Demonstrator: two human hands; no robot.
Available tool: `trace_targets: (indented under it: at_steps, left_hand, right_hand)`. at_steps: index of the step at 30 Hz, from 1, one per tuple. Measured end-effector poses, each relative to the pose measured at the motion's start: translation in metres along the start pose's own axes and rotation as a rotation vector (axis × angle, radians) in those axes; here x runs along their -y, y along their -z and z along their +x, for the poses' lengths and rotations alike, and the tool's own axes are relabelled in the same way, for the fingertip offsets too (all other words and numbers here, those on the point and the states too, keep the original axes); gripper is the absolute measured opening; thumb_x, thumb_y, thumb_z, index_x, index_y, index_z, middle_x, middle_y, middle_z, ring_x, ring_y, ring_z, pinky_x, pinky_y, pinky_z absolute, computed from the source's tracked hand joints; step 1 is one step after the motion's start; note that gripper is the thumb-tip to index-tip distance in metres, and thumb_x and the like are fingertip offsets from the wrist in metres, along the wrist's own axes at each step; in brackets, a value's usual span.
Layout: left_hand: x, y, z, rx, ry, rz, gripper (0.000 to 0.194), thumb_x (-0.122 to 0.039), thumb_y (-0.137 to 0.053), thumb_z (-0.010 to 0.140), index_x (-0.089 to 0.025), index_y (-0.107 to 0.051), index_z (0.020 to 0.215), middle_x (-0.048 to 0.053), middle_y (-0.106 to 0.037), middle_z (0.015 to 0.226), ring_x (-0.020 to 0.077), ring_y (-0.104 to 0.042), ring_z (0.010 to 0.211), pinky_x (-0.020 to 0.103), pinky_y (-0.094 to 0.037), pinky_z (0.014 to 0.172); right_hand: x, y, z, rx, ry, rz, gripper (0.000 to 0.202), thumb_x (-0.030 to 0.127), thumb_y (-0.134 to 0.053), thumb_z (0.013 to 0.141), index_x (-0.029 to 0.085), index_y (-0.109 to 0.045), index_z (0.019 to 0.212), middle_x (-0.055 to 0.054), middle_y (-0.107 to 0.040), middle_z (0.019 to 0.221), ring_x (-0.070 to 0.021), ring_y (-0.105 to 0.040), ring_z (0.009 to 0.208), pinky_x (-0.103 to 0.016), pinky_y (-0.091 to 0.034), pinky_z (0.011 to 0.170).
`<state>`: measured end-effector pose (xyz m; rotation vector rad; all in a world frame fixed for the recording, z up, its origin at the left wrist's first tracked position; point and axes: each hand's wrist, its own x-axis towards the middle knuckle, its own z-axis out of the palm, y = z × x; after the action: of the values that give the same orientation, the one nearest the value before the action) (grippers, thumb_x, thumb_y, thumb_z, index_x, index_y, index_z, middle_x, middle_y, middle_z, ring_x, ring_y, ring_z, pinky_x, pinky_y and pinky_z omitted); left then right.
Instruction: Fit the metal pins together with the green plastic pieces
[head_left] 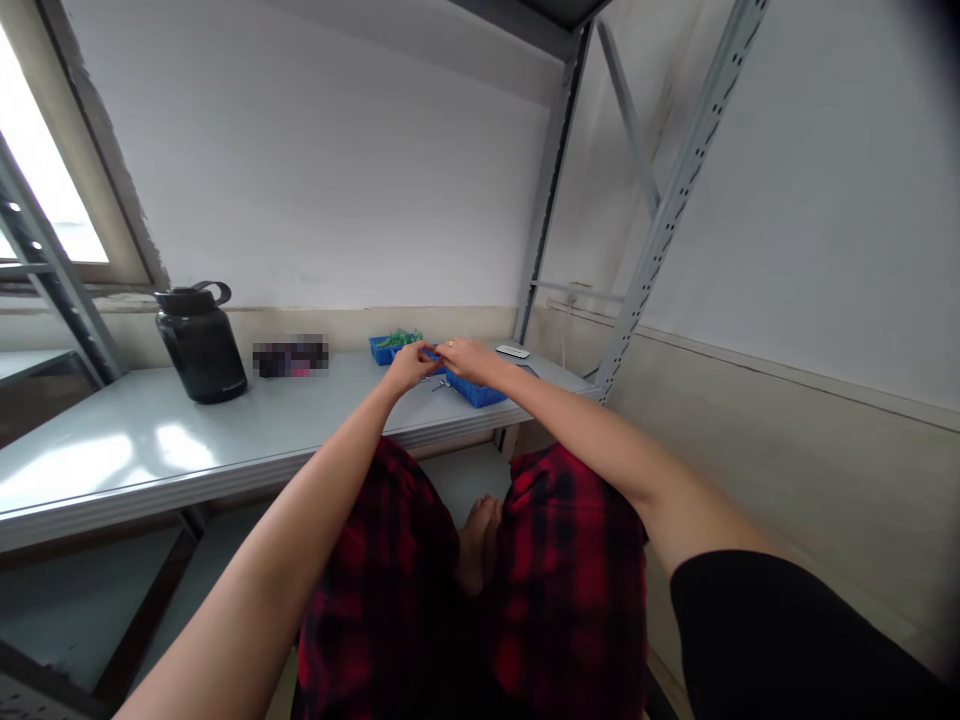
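Observation:
My left hand [409, 367] and my right hand [472, 362] meet above the shelf top, their fingertips pinched close together. Whatever lies between the fingers is too small to make out. Under my right hand stands a blue tray [480, 396], its contents mostly covered by the hand. Behind my left hand is another blue tray [381, 353] heaped with small green pieces [401, 338]. More blue plastic shows between the hands, partly hidden. A small, thin metal tool [442, 385] lies just in front of the fingers.
A dark water bottle [201, 345] stands at the left on the grey metal shelf [300, 420]. Near the wall is a blurred-out dark item [291, 357]. A white flat object [513, 351] lies at right. Perforated uprights [667, 220] frame the shelf; my knees are below its edge.

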<state>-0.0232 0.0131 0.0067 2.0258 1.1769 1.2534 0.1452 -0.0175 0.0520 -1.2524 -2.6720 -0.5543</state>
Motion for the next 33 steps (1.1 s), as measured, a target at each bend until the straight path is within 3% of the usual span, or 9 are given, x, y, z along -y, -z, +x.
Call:
trace_targets:
  at_steps: [14, 23, 33]
  left_hand:
    - [0.003, 0.005, 0.002, -0.045, 0.028, -0.088, 0.019, -0.029, -0.079, 0.072, -0.014, -0.073, 0.082, 0.007, -0.073, 0.076, 0.0199, -0.065, 0.071, 0.03, -0.05, 0.066]
    - [0.002, 0.005, 0.003, -0.081, -0.057, -0.051, 0.01, -0.025, -0.074, 0.076, -0.015, -0.074, 0.078, 0.008, -0.075, 0.08, 0.0216, -0.066, 0.077, 0.032, -0.051, 0.073]
    - [0.001, 0.005, 0.002, -0.053, -0.04, 0.039, 0.012, -0.025, -0.069, 0.081, -0.015, -0.075, 0.083, 0.008, -0.076, 0.085, 0.0209, -0.068, 0.08, 0.03, -0.052, 0.076]
  right_hand:
    - [-0.018, -0.01, 0.0, 0.039, -0.079, -0.023, 0.029, 0.026, -0.04, 0.102, 0.016, -0.068, 0.104, -0.012, -0.072, 0.099, -0.02, -0.063, 0.082, -0.027, -0.039, 0.066]
    - [-0.026, -0.014, -0.005, 0.025, -0.135, 0.013, 0.03, 0.027, -0.039, 0.104, 0.016, -0.067, 0.1, -0.008, -0.071, 0.095, -0.0143, -0.056, 0.071, -0.027, -0.03, 0.059]
    - [-0.03, -0.012, -0.003, 0.051, -0.152, 0.009, 0.031, 0.025, -0.038, 0.102, 0.017, -0.068, 0.103, -0.011, -0.073, 0.102, -0.02, -0.064, 0.081, -0.027, -0.039, 0.063]
